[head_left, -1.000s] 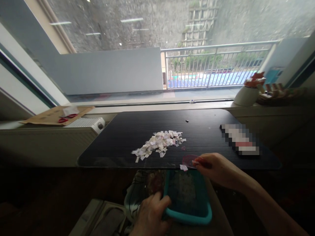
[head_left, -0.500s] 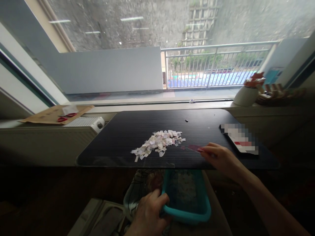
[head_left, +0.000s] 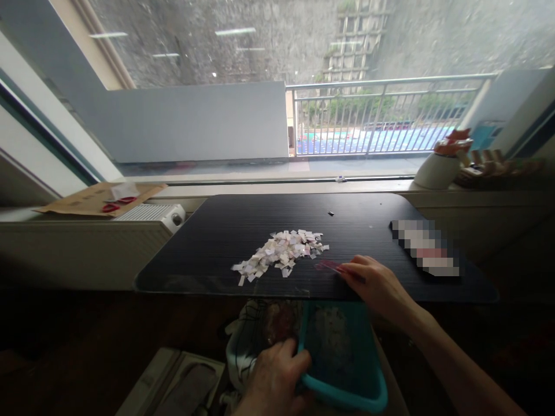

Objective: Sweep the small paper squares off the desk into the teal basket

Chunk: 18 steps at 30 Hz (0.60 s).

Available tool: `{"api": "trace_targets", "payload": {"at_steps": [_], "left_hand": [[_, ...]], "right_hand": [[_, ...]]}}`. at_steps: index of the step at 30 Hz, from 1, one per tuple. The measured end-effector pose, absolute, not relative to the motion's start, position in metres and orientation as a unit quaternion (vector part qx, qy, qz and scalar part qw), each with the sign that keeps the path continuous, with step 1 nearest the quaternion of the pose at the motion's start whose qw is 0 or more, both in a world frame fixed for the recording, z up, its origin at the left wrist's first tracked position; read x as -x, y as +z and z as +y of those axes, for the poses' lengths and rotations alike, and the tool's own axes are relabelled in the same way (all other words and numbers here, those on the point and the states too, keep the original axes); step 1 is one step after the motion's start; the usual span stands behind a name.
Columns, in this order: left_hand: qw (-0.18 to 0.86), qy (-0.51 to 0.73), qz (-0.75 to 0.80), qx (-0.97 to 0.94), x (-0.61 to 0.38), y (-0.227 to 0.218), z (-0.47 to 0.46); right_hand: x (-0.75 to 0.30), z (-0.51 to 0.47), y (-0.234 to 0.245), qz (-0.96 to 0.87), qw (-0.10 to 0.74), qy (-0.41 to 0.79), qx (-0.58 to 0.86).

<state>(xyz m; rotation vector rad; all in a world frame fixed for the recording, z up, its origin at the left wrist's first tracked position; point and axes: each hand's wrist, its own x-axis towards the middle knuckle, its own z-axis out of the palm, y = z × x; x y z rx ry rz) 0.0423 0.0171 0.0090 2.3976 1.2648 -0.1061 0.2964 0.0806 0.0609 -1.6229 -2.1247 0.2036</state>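
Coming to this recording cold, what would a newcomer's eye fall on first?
The heap of pale flat pieces stands out first, bright against the middle of the black tabletop. Just right of it, the right hand holds a pinkish, see-through piece by the near edge. Below that edge, the left hand grips the rim of a turquoise tub with dim, pale contents.
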Motion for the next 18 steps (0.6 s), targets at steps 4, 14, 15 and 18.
{"api": "trace_targets", "payload": {"at_steps": [4,14,15,18], "left_hand": [[0.196,-0.043,0.408,-0.891,-0.052,0.019,0.016],[0.125,-0.043,0.306,-0.943,-0.087,0.035,0.015],[0.126,-0.038,0.302,-0.944,-0.088,0.037,0.016],[0.129,-0.025,0.297,-0.946,-0.090,0.041,0.017]], "right_hand": [[-0.297,0.074,0.064,-0.786,0.220,0.110,0.567],[-0.297,0.043,0.072,-0.801,0.209,0.157,0.539],[-0.297,0.040,0.074,-0.807,0.205,0.168,0.528],[-0.293,0.046,0.079,-0.815,0.212,0.166,0.512]]}}
